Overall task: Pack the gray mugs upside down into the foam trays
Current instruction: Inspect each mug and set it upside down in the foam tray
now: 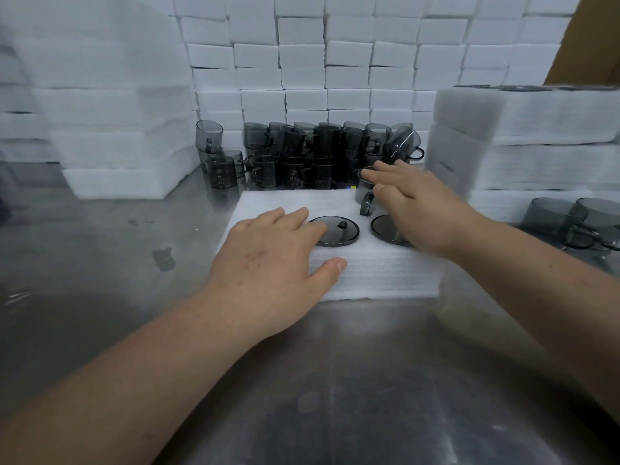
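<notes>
A white foam tray [375, 276] lies on the steel table in front of me. Two gray mugs sit upside down in its near row: one [339, 231] by my left fingertips, another [385, 229] partly under my right hand. My left hand [271, 260] lies flat on the tray's left part, fingers apart, holding nothing. My right hand [412, 203] presses on top of a third upside-down gray mug [365, 193] at the tray's far right slot, its handle pointing toward me. A crowd of gray mugs [315, 156] stands behind the tray.
Stacks of foam trays rise at left [117, 152] and right [536, 142], with a wall of white foam blocks [335, 55] behind. Two more mugs [577, 223] sit at the far right. A steel table [302, 380] stretches toward me.
</notes>
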`<state>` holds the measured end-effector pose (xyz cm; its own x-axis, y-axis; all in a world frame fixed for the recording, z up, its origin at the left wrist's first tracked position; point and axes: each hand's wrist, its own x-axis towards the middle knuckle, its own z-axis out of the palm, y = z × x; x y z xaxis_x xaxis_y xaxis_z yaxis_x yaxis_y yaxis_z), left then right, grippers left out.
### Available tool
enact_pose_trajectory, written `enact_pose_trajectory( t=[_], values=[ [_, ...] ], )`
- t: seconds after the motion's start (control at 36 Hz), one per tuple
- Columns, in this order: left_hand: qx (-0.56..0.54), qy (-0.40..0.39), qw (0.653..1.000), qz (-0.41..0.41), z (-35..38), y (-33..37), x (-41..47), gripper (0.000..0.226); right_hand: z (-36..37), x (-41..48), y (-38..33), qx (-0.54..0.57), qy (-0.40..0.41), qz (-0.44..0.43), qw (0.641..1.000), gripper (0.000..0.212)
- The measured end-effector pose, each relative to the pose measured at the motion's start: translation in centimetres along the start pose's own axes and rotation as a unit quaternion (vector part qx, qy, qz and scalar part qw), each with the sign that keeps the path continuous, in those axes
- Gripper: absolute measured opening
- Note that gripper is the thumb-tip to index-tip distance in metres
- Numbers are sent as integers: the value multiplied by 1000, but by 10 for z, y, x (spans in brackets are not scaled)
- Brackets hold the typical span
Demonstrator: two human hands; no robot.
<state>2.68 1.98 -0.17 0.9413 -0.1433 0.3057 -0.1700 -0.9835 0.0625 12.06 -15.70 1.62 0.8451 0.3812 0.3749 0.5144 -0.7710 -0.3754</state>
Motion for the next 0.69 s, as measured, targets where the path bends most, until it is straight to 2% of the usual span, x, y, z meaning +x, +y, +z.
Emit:
enact_pose_trajectory(
  t=[0.47,0.69],
  values=[
    [3,6,1000,-1,0,1,1,74,-5,0,-2,-39,-43,26,998,46],
    [6,11,1000,-2,1,1,2,75,-7,-1,-4,-32,-37,44,998,45]
  ],
)
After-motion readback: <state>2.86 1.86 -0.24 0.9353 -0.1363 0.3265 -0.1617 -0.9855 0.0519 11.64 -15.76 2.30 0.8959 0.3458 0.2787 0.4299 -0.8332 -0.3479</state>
